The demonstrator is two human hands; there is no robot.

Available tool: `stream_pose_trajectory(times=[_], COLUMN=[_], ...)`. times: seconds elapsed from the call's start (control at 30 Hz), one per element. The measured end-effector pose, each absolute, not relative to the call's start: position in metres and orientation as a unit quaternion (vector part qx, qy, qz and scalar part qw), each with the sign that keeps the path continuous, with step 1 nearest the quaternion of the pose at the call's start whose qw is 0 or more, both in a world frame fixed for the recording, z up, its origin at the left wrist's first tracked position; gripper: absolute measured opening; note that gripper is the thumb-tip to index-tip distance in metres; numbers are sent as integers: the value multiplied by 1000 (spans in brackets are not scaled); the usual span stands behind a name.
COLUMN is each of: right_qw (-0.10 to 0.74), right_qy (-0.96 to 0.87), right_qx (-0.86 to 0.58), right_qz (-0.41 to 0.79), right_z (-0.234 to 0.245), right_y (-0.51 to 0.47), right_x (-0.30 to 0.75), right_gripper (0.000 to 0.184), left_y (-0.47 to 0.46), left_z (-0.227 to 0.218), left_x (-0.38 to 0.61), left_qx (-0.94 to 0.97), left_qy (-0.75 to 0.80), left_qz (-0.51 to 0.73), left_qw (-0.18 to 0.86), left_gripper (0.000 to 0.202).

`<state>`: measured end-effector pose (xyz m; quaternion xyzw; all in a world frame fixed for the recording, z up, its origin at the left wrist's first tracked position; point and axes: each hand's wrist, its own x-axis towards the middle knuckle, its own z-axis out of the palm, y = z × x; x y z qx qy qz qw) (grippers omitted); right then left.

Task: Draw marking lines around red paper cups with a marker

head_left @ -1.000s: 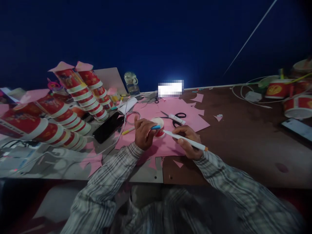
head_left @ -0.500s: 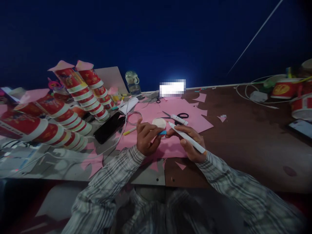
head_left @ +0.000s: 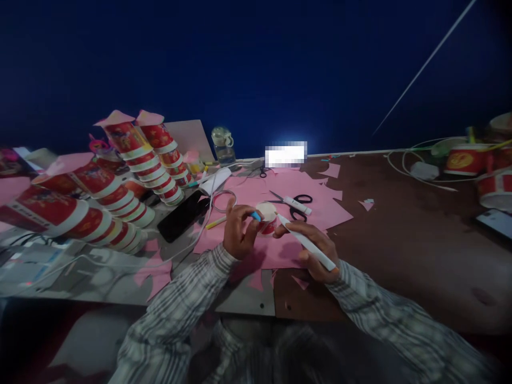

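My left hand (head_left: 239, 230) is closed, pinching a small blue piece (head_left: 256, 216) that looks like a cap. In my right hand (head_left: 318, 248) is a thick white pen (head_left: 312, 246) with an orange end, its tip pointing up and left. Between the hands a small red paper cup (head_left: 269, 226) stands upside down on the pink paper (head_left: 240, 184), pale base facing up. The pen's tip is close to the cup's right edge; whether they touch I cannot tell. Behind the cup lie black scissors (head_left: 298, 214), with a white tube (head_left: 297, 205) across them.
Stacked red cups with pink cone tops, such as this tower (head_left: 138, 160), fill the left side. A black phone (head_left: 182, 217), a white cable (head_left: 160, 264) and a bottle (head_left: 223, 146) are nearby. Further right are red cups (head_left: 466, 160) and another phone (head_left: 496, 226).
My left hand has drawn the blue piece slightly left and up, away from the front of the cup, so more of the cup shows. My right hand still holds the pen. The view has shifted slightly.
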<state>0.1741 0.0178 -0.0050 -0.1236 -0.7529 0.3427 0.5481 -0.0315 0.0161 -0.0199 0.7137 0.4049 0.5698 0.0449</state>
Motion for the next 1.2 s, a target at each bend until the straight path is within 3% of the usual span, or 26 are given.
stream_pose_trajectory(times=[0.2, 0.67, 0.9, 1.2], right_qw=[511, 504, 498, 509], right_qy=[-810, -828, -834, -842], right_qx=[-82, -99, -108, -107], right_qz=[276, 227, 210, 143], right_z=[-13, -26, -29, -20], right_y=[17, 18, 18, 18], right_x=[170, 168, 170, 166], right_gripper=[43, 41, 39, 33], left_y=[15, 11, 3, -7], left_z=[-24, -6, -6, -19], left_x=[-26, -19, -12, -7], left_qx=[632, 543, 550, 617], left_qy=[357, 344, 354, 351], left_qz=[645, 649, 636, 620], left_qw=[242, 407, 410, 333], left_gripper=[22, 27, 27, 21])
